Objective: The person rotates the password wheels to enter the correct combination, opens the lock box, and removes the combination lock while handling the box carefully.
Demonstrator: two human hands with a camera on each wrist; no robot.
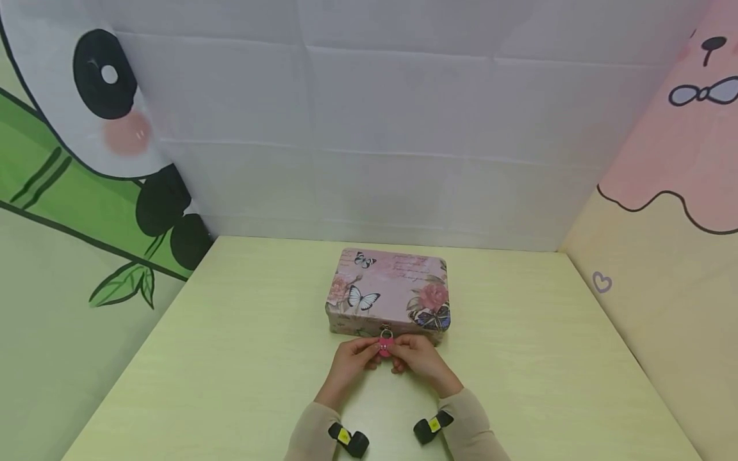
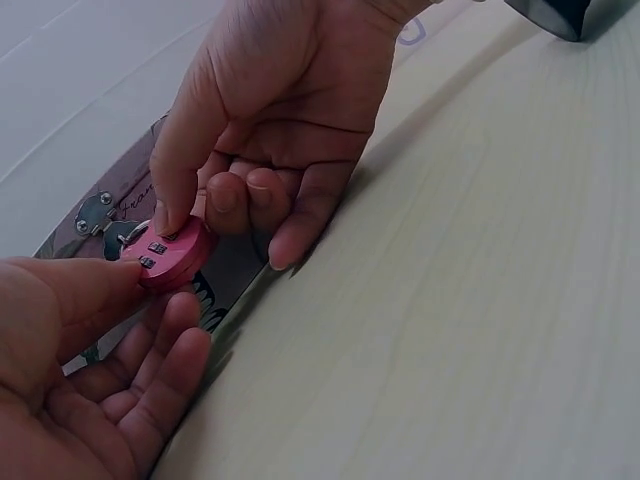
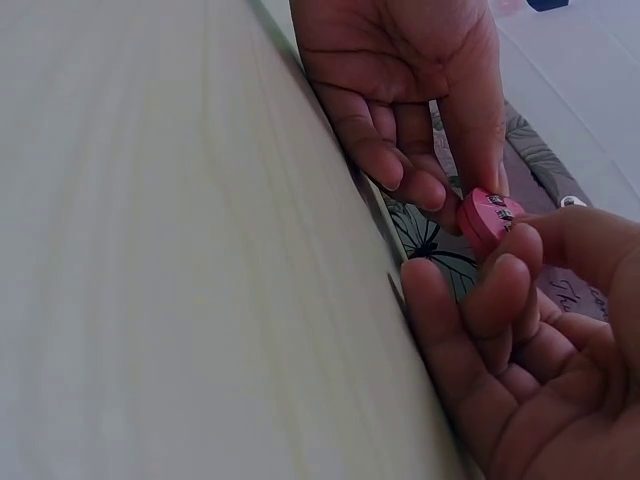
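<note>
A pink combination padlock (image 1: 385,347) hangs by its shackle at the front clasp (image 2: 97,213) of a flowered tin box (image 1: 392,282). Number wheels (image 2: 157,247) show on the padlock's face. My left hand (image 1: 352,362) pinches one side of the lock between thumb and fingers. From the other side my right hand (image 1: 423,360) grips it, its thumb on the wheels in the left wrist view. The remaining fingers of both hands curl loosely below the lock, in front of the box. The box lid is down.
The box stands on a pale wood-grain table (image 1: 230,358), near its middle. Behind rises a white creased backdrop (image 1: 392,141); painted cartoon panels flank both sides. A black strap with a small device (image 1: 348,438) sits on each forearm.
</note>
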